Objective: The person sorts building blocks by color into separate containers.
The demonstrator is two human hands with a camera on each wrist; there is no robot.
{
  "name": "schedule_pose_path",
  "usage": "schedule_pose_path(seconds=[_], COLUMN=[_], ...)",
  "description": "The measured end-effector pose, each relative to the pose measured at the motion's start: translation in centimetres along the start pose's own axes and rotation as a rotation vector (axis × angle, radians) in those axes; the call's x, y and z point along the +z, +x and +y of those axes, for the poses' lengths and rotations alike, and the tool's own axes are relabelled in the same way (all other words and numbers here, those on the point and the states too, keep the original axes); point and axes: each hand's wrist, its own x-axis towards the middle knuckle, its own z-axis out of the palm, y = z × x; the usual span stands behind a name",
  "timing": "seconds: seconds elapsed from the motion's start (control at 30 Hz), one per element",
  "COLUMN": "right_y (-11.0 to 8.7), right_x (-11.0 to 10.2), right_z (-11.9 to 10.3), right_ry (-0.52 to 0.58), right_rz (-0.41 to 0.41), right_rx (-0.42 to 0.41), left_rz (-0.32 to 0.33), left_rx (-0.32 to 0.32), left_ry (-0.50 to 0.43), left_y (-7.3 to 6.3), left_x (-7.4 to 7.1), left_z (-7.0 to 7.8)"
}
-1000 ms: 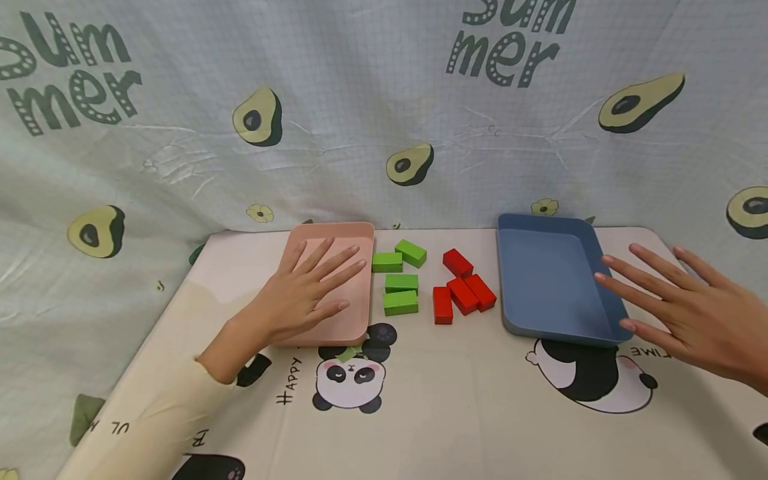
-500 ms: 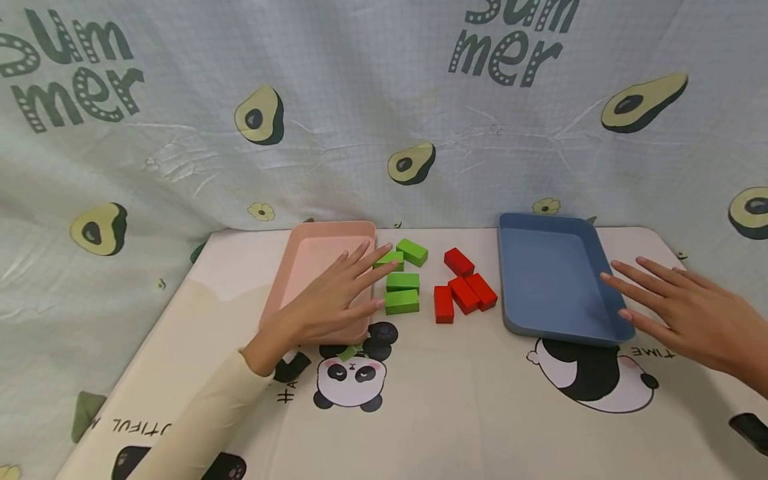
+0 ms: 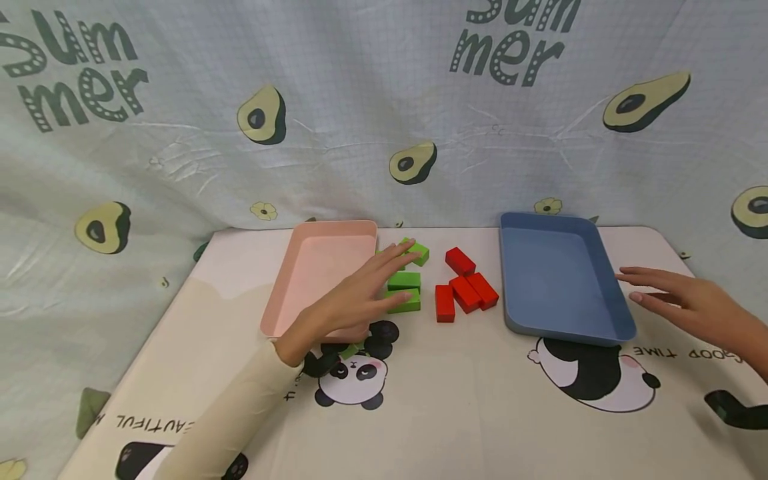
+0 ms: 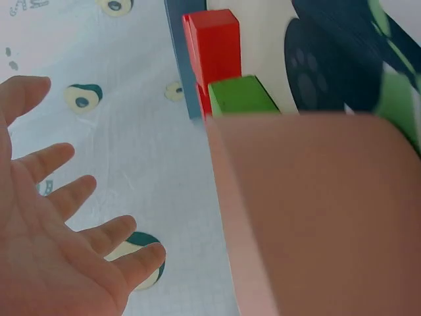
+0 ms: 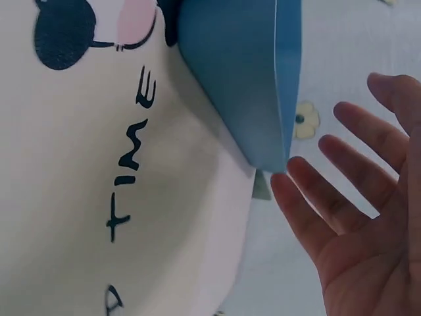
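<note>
My left hand reaches over the right side of the pink tray, its fingers overlapping the green blocks in the head view. In the left wrist view that hand has its fingers spread and holds nothing. Several green blocks lie just right of the pink tray, partly hidden by the fingers. Several red blocks lie to their right. At the right, my right hand hovers beside the right rim of the blue tray. The right wrist view shows its fingers relaxed and apart, with nothing in them.
Both trays stand toward the back of the table, which has a cloth printed with pandas and lettering. A hanging curtain with avocado prints rises behind the table's back edge. The blocks lie between the two trays.
My left hand has moved right from over the pink tray to over the green blocks. My right hand has drawn slightly away from the blue tray, its fingers now closer together.
</note>
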Motion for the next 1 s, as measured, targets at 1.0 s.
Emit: schedule_pose_path(seconds=[1.0], right_y=[1.7], right_x=[3.2], right_z=[3.9], right_ry=[0.410], right_rz=[-0.012], right_rx=[0.008], left_rz=[-0.113], left_rx=[-0.108], left_ry=[-0.202], left_y=[4.9], left_x=[3.3], left_z=[0.1])
